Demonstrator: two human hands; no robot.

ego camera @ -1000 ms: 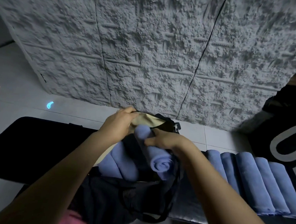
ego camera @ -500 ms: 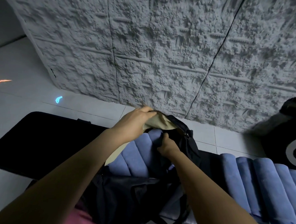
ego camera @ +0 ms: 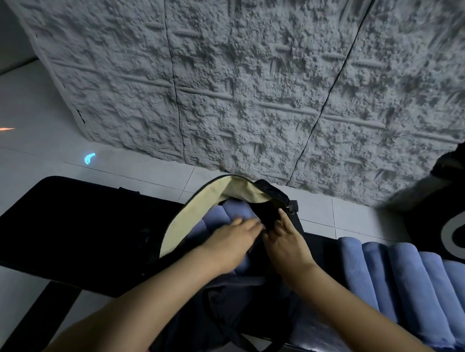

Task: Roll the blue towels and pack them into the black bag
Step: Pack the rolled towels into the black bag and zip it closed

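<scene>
The black bag [ego camera: 235, 313] lies on a black mat in front of me, its mouth open and its cream-lined flap [ego camera: 194, 217] folded back. Rolled blue towels [ego camera: 233, 211] lie side by side inside it. My left hand [ego camera: 232, 239] rests flat on those towels, fingers stretched out and holding nothing. My right hand [ego camera: 287, 239] pinches the bag's black upper rim near the zipper pull [ego camera: 291, 207]. Several more rolled blue towels [ego camera: 398, 281] lie in a row on the mat to the right.
The black mat [ego camera: 75, 229] lies on a pale tiled floor [ego camera: 38, 152]. A rough grey stone-textured wall [ego camera: 257, 83] stands close behind the bag. A dark object with a grey ring mark [ego camera: 457, 228] sits at the right edge.
The towel in my right hand went into the bag. My left hand let go of the flap and dropped onto the towels. My right hand came out and took the bag's rim.
</scene>
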